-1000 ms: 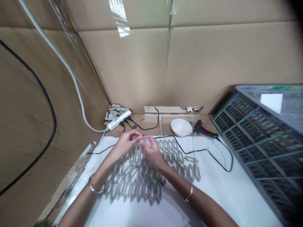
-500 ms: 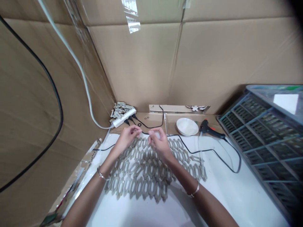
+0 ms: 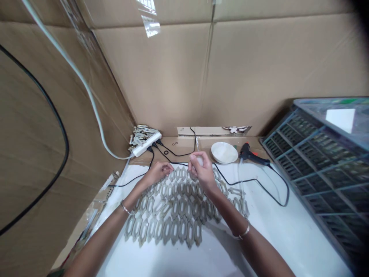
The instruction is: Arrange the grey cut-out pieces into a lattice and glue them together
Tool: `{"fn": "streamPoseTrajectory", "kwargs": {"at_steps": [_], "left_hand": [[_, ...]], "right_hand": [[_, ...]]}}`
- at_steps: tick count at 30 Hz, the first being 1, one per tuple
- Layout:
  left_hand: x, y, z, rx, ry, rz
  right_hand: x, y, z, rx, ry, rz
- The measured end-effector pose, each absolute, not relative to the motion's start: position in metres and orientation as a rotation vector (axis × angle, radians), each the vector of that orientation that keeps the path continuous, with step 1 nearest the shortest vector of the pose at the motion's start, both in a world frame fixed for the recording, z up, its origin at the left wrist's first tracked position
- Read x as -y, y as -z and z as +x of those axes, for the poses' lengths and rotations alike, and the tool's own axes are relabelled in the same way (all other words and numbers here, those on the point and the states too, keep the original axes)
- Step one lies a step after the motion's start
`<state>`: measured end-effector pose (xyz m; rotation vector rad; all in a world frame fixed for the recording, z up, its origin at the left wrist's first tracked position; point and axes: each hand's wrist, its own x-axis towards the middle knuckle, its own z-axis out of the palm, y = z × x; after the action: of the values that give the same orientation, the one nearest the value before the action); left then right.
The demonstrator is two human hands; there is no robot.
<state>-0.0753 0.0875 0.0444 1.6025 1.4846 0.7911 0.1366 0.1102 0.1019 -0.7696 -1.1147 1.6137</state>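
Rows of grey, elongated frame-like pieces (image 3: 167, 229) with open middles lie side by side on the white tabletop (image 3: 276, 231). My left hand (image 3: 159, 172) is low over the far left end of the back row, thumb and fingers drawn together at the pieces there; what they pinch, if anything, is too small to make out. My right hand (image 3: 202, 168) is raised above the back row with its fingers curled into a pinch. Something small and whitish seems to be in it, but its kind cannot be made out.
Beyond the rows stand a white bowl (image 3: 224, 152) and a black glue gun (image 3: 253, 154), its cord looping right. A white power strip (image 3: 147, 144) with plugs sits beside a pile of small pieces (image 3: 141, 134). A plastic crate (image 3: 314, 161) borders the right; cardboard walls (image 3: 161, 84) enclose the back and left.
My hands have moved apart. The left has gone down and slightly left to the back row, while the right has shifted right, still pinched. The view has shifted slightly.
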Motion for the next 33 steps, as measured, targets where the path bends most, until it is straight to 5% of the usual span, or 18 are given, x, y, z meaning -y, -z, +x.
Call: {"fn": "streamPoseTrajectory", "kwargs": {"at_steps": [18,25,33], "left_hand": [[-0.082,-0.039,-0.066,-1.662,-0.819,1.865],[-0.076,-0.085,-0.036,-1.475,-1.152,1.403],[-0.067,-0.126,-0.021,-1.343,-1.063,1.258]], "right_hand": [[-0.114,-0.097,0.140,1.145,-1.666,-0.808],[-0.110,-0.094,0.136,1.292,-1.729,-0.846],[-0.103,-0.090,0.139,1.522,-1.641,-0.822]]}}
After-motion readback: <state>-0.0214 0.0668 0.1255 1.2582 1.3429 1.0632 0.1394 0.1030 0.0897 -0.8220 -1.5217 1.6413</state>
